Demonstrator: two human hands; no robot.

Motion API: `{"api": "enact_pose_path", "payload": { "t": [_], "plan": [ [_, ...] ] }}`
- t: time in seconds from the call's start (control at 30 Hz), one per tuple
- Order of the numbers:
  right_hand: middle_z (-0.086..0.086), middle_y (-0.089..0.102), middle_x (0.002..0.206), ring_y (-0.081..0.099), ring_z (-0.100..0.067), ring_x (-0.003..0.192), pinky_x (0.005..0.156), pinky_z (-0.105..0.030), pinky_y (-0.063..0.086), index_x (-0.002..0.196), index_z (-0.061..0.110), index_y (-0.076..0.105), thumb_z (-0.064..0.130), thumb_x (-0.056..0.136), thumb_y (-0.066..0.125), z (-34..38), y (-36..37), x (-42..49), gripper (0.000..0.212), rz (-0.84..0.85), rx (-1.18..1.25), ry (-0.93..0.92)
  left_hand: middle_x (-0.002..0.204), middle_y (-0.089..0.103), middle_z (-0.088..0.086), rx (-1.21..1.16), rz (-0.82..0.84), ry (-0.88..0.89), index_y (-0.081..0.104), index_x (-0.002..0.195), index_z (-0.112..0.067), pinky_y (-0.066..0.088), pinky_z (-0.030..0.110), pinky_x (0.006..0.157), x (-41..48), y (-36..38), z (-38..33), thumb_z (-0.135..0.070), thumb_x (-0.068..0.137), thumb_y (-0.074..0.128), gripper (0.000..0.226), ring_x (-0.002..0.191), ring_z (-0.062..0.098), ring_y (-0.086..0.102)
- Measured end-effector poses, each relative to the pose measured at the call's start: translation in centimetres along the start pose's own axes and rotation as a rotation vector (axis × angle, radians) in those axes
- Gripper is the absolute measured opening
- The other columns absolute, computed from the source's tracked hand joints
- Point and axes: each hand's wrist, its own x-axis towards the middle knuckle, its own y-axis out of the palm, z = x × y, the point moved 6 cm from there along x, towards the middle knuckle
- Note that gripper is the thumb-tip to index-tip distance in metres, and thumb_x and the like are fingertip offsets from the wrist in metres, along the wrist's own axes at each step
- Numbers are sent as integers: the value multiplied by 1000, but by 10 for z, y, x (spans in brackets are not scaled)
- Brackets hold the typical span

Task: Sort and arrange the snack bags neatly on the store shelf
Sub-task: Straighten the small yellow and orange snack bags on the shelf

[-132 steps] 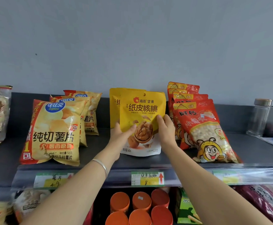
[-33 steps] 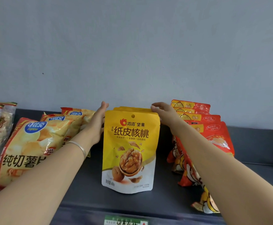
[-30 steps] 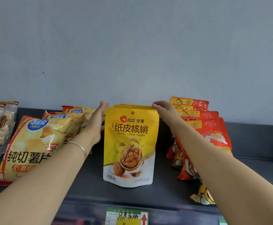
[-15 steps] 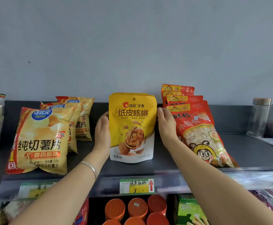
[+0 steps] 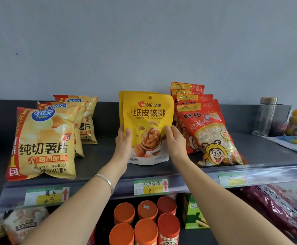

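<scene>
Your left hand [image 5: 124, 141] and right hand [image 5: 175, 141] pinch the yellow walnut pouch [image 5: 148, 114] by its side edges, thumbs on its front. It stands upright mid-shelf [image 5: 100, 156], between the chip bags [image 5: 45, 142] and the red snack bags [image 5: 210, 131].

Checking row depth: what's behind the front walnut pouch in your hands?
A second yellow pouch peeks out along the left and top edges of the front walnut pouch. The rest is covered, so further pouches cannot be seen.
</scene>
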Motion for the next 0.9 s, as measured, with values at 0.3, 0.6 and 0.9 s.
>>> {"api": "enact_pose_path", "payload": {
  "t": [0.3,0.6,0.9],
  "plan": [
    [4,60,108,54,-11,99,75,-24,41,129,15,54,30,104,39,-4,3,2,33,59,-13,45,142,40,2,76,-37,56,29,144,-30,38,37,105,-2,-3,-5,-42,100,34,46,127,19,44],
    [-16,53,121,49,-35,108,86,-39,39,120,5,56,23,97,51,39,-13,-12,30,-245,-413,-366,126,53,4,430,-304,271,52,127,-14,41,38,102,-27,-36,-52,-23,99,44,31,120,19,48],
    [-12,61,103,54,-28,92,74,-27,36,104,6,64,29,93,42,92,78,-56,33,31,-359,-771,108,63,-2,740,-321,406,63,111,-15,45,25,84,-61,-83,-83,-17,96,50,20,101,14,57]
  ]
}}
